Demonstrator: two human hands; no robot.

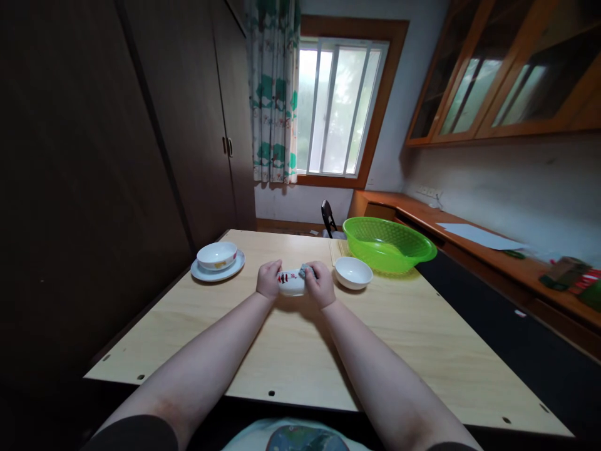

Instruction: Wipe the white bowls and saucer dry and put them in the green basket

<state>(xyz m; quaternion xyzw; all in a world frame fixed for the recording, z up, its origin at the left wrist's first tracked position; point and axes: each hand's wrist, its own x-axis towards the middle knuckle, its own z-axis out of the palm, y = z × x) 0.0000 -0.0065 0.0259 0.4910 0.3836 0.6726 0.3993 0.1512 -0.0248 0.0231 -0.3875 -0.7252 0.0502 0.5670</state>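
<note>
Left hand: the left hand (pixel 269 279) is closed around the left end of the printed bowl (pixel 292 285), its thumb on top
Right hand: the right hand (pixel 320 284) is folded over a grey cloth (pixel 304 270), at the right end of the same bowl; the fingers are mostly hidden
Printed bowl: white, with red and dark figures on its side; it sits between the two hands, near the middle of the frame, over the pale wooden surface (pixel 291 351); whether it touches the wood, I cannot tell
White bowl: the white bowl (pixel 354 274) stands upright just right of the right hand
Green basket: the green basket (pixel 389 244) stands behind that bowl, right of centre; thin pale sticks (pixel 333 252) lie at its left side
Plate and stacked bowl: the plate (pixel 201 275) lies left of centre; the stacked bowl (pixel 216 255), upright and patterned, stands on it
Far side: a dark chair (pixel 327 216) beyond the surface; a window (pixel 335 106) and a green-patterned curtain (pixel 275 94) at upper centre
Edges: a dark wardrobe (pixel 141 125) at left; a glass-fronted cabinet (pixel 469 81) at upper right
</note>
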